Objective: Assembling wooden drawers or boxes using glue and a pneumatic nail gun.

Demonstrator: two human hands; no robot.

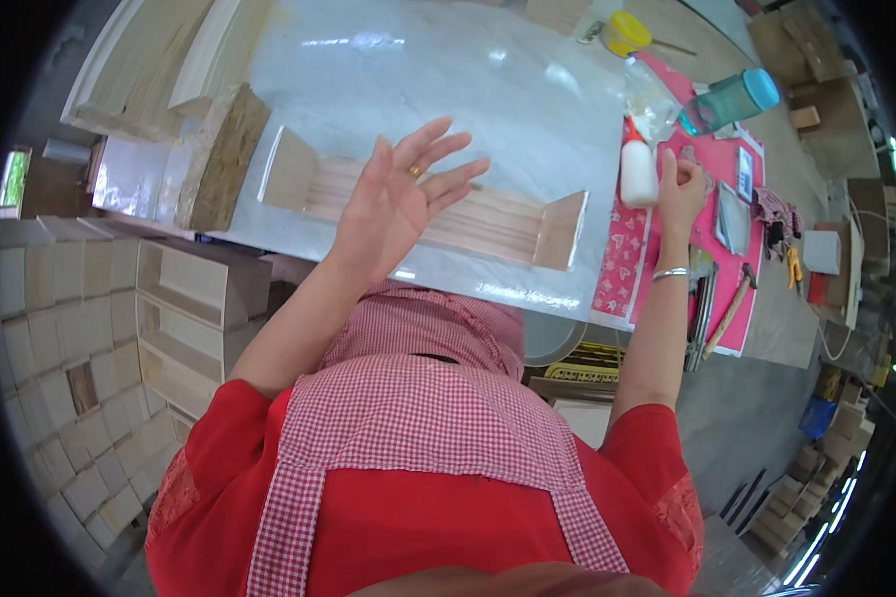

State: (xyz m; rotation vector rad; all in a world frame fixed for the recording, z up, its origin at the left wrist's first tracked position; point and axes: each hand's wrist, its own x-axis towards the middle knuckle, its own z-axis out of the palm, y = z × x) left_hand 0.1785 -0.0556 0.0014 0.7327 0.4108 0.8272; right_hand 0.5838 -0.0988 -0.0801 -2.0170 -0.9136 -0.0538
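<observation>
Workshop setting; pale marble-patterned desk (418, 80) under stacked wooden boxes (60, 328) at left. Left hand (398, 194): raised, fingers spread wide and released, gold ring on one finger, hovering above a shallow wooden tray (488, 224) with upright end boards, not clearly touching it. Wooden tray: lying flat near the desk's front edge, slatted floor showing past the palm. Right hand (679, 189): lifted over a pink mat (667, 244), fingertips pinched together on something too small to make out; silver bracelet at the wrist. White glue bottle (637, 169) with red nozzle: upright, just beside the right hand, at the mat's left border. Teal drinking bottle (732, 99): on its side, farther back on the mat. Yellow tape roll (625, 33): near the desk's far corner. Hammer (732, 308) with wooden handle: lying on the mat's near end, right of the forearm. Rough chipboard block (224, 159): standing left of the tray. Red shirt and red-checked apron (418, 418) filling the lower view.
</observation>
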